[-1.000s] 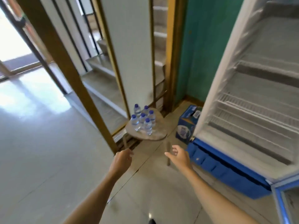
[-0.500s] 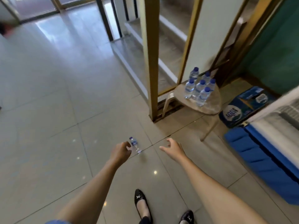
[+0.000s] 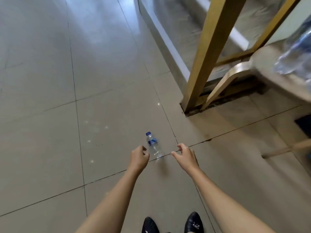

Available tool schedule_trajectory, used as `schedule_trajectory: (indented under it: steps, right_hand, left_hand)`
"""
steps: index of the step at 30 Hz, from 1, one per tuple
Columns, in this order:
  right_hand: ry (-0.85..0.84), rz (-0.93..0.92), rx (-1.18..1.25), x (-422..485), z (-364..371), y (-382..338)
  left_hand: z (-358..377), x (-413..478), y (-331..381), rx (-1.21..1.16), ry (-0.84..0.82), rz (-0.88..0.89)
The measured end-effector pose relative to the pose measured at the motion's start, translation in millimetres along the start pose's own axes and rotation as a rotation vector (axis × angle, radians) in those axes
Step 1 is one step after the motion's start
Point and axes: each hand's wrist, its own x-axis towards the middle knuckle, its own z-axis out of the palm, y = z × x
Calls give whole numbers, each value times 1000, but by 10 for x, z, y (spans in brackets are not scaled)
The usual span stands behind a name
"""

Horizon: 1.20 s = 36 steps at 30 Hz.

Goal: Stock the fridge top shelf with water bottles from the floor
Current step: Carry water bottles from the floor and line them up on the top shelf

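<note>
Pale glossy floor tiles (image 3: 101, 81) fill most of your view, with a gold post (image 3: 207, 52) rising at the right and, past it, a stool surface (image 3: 269, 68) carrying blurred bottles (image 3: 296, 52) at the frame edge. One small water bottle (image 3: 154, 147) looks to be standing upright on the floor between your hands, blue cap on. Your left hand (image 3: 138, 158) is just beside it, fingers loosely curled and grasping nothing. Your right hand (image 3: 185, 156) hovers a little apart on the other side, thumb and fingers spread, empty. I'd judge the bottle light, its thin clear plastic likely to dent under a hard squeeze — and smooth enough to slip. Take it round the middle of the body, near the label, rather than by the cap. It is tall and narrow, so a sideways knock could topple it and set it rolling.
</note>
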Motion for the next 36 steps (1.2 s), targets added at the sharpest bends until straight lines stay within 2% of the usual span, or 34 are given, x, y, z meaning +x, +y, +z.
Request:
schedule_trajectory:
  steps: [4,7,11,14,17,21,26,28,30,34,36]
  right_hand:
    - [29,-62,-118,966,702,710]
    - [84,-171,-260,1660,969,1013]
    - [170,-337,-429,2384,1006,1020]
    - [240,-421,-462,2690,1012,949]
    - [297,-440,-416,2759,1143,1016]
    - [297,-459,-436,2607,1276,1268]
    - [339,-458,-407,2504,1139,1357]
    - [348,-446,-347,2506,1055,1357]
    - [342,-387,-199,2500,984,1349]
    - [191,-160,511,2414,929,1299]
    - [131,-94,656,2411,921,1303]
  left_hand:
    - [755,991,-453,42,12,6]
    - [1174,1599,-606,38,28,2]
    - [1581,2069,-643,11,99,-16]
    - [1812,2233,-687,-19,246,-5]
    - [1861,2322,-695,-177,268,95]
    - [1697,2274,-677,-592,121,238]
    - [1606,2090,-765,-779,103,460]
    - [1670,2047,-859,-795,89,512]
    - [1788,1999,-972,-747,122,474]
    - [1952,1904,-1047,-585,232,355]
    - [1962,1908,-984,-584,229,345]
